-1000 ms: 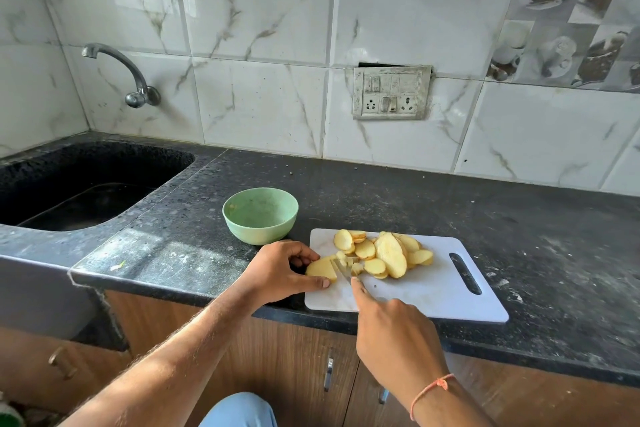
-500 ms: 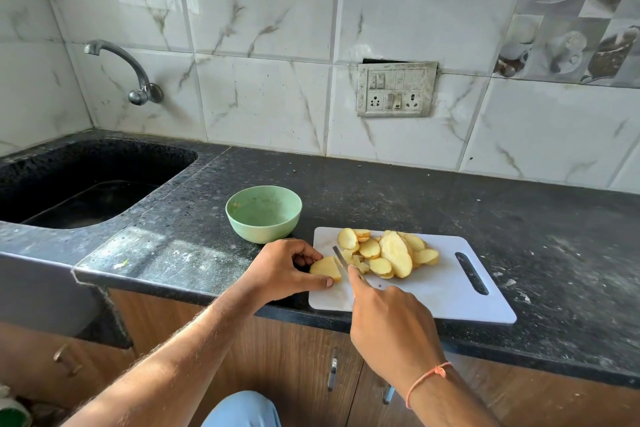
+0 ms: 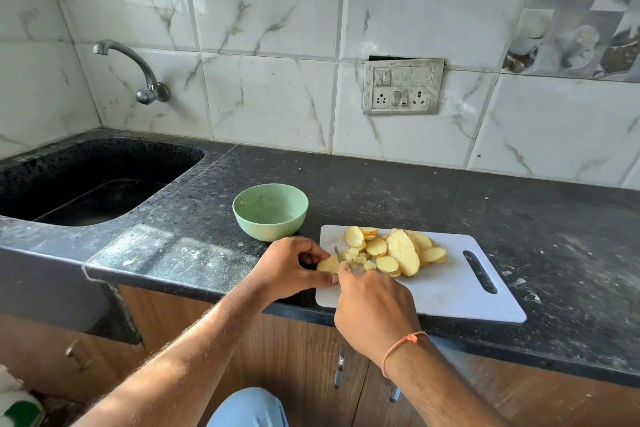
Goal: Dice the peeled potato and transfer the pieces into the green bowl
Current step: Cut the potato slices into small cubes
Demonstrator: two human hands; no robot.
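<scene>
Change since a second ago: right hand [image 3: 372,308] has slid leftward along the board until its knuckles meet the left thumb; more small dice now lie beside the blade; the slice under the left hand has grown shorter.

Left hand [image 3: 289,265]: curled, fingertips and thumb pinching the remaining potato slice [image 3: 328,264] flat against the chopping board [image 3: 450,291] at its near-left corner.

Right hand: clenched around a knife handle, which the hand itself hides. Only a short length of knife blade [image 3: 337,252] shows, pointing away from the person, just right of the pinched slice.

Key relation: the pinched slice lies directly left of the blade, its long axis running left to right, crosswise to the blade. By my reading, each cut comes off the slice's right end, and the left fingers have little slice left to retreat along.

Potato dice [image 3: 360,261]: a small heap just beyond the right hand's knuckles, touching the blade's right side.

Uncut potato slices [image 3: 401,250]: an overlapping pile further right of the dice, mid-board.

Green bowl [image 3: 270,211]: on the bench [image 3: 398,198], just beyond the left hand, off the board's far-left corner. No potato visible in it. The left hand is nearer to it.

Progress, as judged: dicing barely begun, transfer not started.
</scene>
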